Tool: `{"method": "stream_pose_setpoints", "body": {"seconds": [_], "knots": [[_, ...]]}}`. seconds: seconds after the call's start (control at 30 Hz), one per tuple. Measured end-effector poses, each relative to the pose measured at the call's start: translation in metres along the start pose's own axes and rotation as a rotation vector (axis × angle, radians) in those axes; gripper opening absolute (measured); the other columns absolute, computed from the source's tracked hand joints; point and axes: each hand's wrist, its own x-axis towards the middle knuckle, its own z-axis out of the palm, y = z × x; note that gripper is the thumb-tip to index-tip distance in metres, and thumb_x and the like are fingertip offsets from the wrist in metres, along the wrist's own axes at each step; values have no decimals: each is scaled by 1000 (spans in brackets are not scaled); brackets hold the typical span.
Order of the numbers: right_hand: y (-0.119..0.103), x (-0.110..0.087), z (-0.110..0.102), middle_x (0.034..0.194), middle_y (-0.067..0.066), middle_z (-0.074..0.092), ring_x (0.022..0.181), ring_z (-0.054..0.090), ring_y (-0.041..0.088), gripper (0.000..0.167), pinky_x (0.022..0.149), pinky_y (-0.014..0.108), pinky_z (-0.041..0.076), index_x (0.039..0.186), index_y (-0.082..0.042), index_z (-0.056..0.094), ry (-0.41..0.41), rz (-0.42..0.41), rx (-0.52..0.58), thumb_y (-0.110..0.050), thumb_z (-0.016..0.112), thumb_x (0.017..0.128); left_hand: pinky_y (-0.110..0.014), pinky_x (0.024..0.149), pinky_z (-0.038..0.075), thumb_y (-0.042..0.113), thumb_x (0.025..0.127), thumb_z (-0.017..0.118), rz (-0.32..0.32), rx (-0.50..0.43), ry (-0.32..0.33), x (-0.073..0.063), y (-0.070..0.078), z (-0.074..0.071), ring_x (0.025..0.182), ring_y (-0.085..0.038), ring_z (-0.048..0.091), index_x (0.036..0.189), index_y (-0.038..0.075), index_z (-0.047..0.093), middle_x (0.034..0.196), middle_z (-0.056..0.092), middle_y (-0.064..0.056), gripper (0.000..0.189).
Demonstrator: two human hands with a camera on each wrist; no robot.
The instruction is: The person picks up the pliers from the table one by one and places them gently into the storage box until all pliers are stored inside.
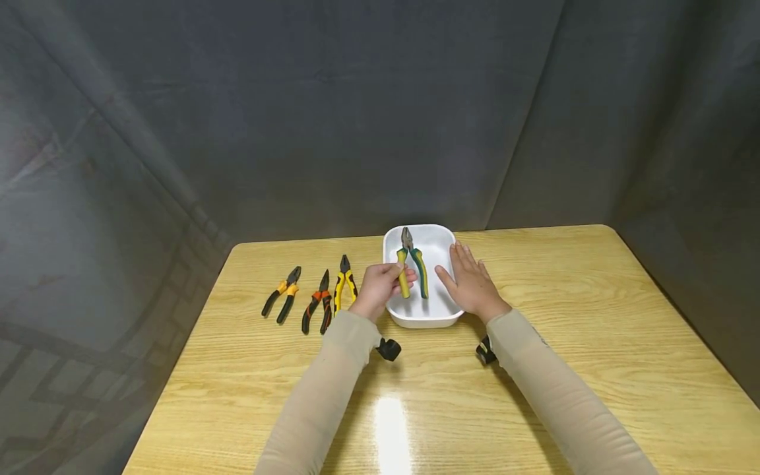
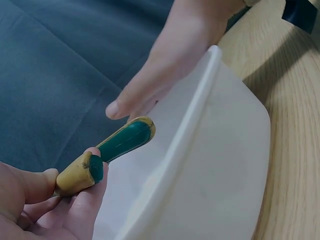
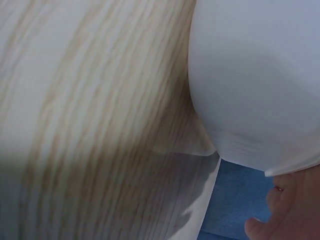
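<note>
My left hand [image 1: 380, 288] pinches one handle of the green-and-yellow combination pliers [image 1: 423, 270], thumb on one side and fingers on the other. The pliers are over the white plastic basin [image 1: 424, 322], their handles spread and the metal head pointing to the back. In the left wrist view the handle ends [image 2: 131, 140] show near the basin's rim; the head is hidden there. My right hand [image 1: 473, 285] lies at the basin's right rim with fingers straight and thumb spread inward. In the right wrist view, part of that hand [image 3: 295, 210] shows beside the rim.
Left of the basin lie pliers with orange-yellow and black handles [image 1: 286, 298], pliers with black and red-orange handles [image 1: 326, 309], and yellow-and-black pliers [image 1: 340, 290]. They rest on a wood-grain table [image 1: 237, 396]. Grey cloth [image 1: 368, 119] hangs behind it.
</note>
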Motion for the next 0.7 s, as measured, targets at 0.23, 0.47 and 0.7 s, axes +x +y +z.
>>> {"method": "stream_pose_setpoints", "body": {"seconds": [0.23,0.47,0.7], "knots": [[1,0,-1,168,20,-1,155,-1,38,83,122,60,3,160,3,4,6,-13,-11,-59,19,107,-30,86,59,16,109,49,-14,85,23,1,-1,2,89,-17,73,130,-14,58,109,73,-21,38],[1,0,-1,168,19,-4,155,-3,37,82,122,59,1,160,3,2,-4,-6,-3,-57,22,107,-26,81,59,19,109,49,-24,143,31,2,-2,3,95,-21,73,130,-13,59,108,73,-18,39],[1,1,-1,168,21,-2,155,-3,38,79,122,60,2,160,4,3,1,-10,8,-52,26,109,-27,79,59,19,109,50,-20,229,63,3,-1,7,95,-22,73,128,-12,61,102,74,-15,39]]}}
